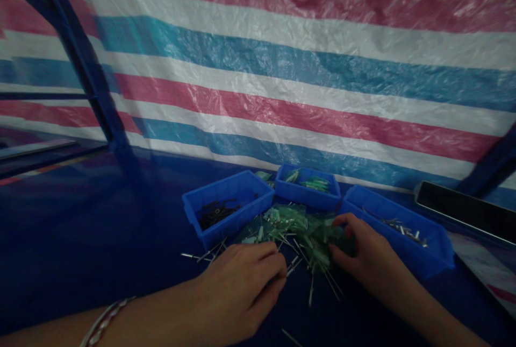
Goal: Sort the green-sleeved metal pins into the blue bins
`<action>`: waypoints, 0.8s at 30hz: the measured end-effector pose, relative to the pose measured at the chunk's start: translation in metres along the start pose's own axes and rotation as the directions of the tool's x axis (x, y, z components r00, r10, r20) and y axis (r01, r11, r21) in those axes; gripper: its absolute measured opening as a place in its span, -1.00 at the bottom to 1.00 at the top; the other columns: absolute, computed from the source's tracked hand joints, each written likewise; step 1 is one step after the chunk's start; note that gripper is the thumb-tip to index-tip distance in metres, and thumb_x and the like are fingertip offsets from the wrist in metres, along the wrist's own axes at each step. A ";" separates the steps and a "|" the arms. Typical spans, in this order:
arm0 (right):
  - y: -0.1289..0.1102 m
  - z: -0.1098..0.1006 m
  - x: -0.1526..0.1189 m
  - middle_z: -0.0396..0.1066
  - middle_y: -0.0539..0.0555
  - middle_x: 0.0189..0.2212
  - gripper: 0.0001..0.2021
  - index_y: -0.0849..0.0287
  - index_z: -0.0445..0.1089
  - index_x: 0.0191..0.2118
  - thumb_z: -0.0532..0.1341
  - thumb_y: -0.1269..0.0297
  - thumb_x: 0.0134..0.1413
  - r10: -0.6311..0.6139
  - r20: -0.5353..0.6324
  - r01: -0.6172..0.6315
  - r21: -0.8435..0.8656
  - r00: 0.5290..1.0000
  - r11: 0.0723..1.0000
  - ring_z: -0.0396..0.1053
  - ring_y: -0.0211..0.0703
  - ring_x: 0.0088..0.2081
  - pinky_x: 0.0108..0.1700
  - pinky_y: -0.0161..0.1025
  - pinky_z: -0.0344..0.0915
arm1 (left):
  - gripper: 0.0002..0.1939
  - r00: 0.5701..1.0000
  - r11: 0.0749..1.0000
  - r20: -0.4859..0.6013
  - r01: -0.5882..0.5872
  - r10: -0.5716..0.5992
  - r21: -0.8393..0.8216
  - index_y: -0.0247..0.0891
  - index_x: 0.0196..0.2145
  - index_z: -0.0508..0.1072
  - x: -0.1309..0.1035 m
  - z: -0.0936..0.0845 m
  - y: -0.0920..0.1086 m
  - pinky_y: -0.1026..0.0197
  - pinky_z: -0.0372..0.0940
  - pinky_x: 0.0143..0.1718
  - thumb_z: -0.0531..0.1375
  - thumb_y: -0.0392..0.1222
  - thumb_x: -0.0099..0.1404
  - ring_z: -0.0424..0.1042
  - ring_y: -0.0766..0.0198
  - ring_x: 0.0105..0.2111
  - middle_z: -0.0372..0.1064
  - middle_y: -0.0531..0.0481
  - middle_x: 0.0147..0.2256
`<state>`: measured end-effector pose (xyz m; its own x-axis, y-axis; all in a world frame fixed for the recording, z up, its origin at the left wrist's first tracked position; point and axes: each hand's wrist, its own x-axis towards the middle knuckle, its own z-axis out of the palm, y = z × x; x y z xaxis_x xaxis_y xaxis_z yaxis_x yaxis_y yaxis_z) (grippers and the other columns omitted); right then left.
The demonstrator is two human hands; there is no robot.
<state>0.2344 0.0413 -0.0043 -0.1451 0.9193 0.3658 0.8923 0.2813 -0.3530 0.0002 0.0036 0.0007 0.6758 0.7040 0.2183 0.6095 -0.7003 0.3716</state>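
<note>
My left hand (252, 282) is closed, fingertips pressed together, just in front of a loose pile of thin metal pins, apparently rivets (296, 266). Whatever it may pinch is hidden behind the fingers. At the right side of the pile, my right hand (360, 247) has its thumb and index finger apart, touching crumpled green plastic bags (318, 239). Dark green film shows between those fingers. More green bags (286, 218) with small pale pieces in them lie heaped on the pins between the two hands.
Behind the pile stand three blue bins: one with dark screw-like parts (226, 185), one with green packets (308, 196), one with silvery pins (433, 261). A phone-like black slab (463, 210) lies right. A striped sheet (282, 67) hangs behind the blue table (133, 239).
</note>
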 end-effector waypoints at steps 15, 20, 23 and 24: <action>-0.006 -0.003 -0.005 0.27 0.13 -0.40 -0.77 0.21 0.32 -0.28 0.03 0.36 -0.12 -0.116 -0.083 0.119 0.039 0.990 0.992 0.39 -0.03 -0.42 -0.39 -0.07 0.32 | -0.86 1.000 1.000 0.025 0.010 -0.009 -0.001 -0.26 -0.33 0.30 -0.001 0.002 -0.001 0.21 0.21 -0.38 -0.02 -0.32 0.36 0.33 0.24 -0.39 0.29 0.02 -0.35; -0.008 -0.004 -0.006 0.25 0.10 -0.37 -0.77 0.18 0.32 -0.28 0.01 0.45 -0.11 -0.219 -0.106 0.228 0.086 0.970 0.970 0.37 -0.14 -0.44 -0.40 -0.17 0.33 | -0.85 1.000 1.000 0.018 0.004 -0.004 -0.005 -0.26 -0.32 0.30 -0.002 0.001 0.000 0.20 0.22 -0.37 -0.03 -0.32 0.36 0.33 0.23 -0.39 0.29 0.01 -0.35; -0.010 -0.006 -0.004 0.27 0.07 -0.40 -0.80 0.16 0.32 -0.31 0.04 0.46 -0.10 -0.260 -0.135 0.273 0.091 0.956 0.958 0.35 -0.15 -0.42 -0.40 -0.21 0.32 | -0.85 1.000 1.000 0.015 0.003 -0.003 -0.009 -0.26 -0.33 0.30 0.000 0.001 0.001 0.21 0.22 -0.38 -0.03 -0.33 0.35 0.33 0.24 -0.40 0.29 0.01 -0.37; -0.010 -0.007 -0.004 0.27 0.06 -0.42 -0.81 0.16 0.32 -0.31 0.05 0.45 -0.10 -0.263 -0.152 0.279 0.088 0.953 0.956 0.35 -0.15 -0.43 -0.41 -0.21 0.31 | -0.85 1.000 1.000 0.014 0.001 -0.001 -0.010 -0.26 -0.34 0.30 0.000 0.001 0.001 0.21 0.22 -0.38 -0.03 -0.33 0.34 0.33 0.25 -0.41 0.29 0.01 -0.37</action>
<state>0.2290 0.0328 0.0039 -0.3084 0.7599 0.5722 0.7753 0.5494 -0.3117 0.0013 0.0031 0.0007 0.6809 0.7031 0.2051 0.6063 -0.6982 0.3807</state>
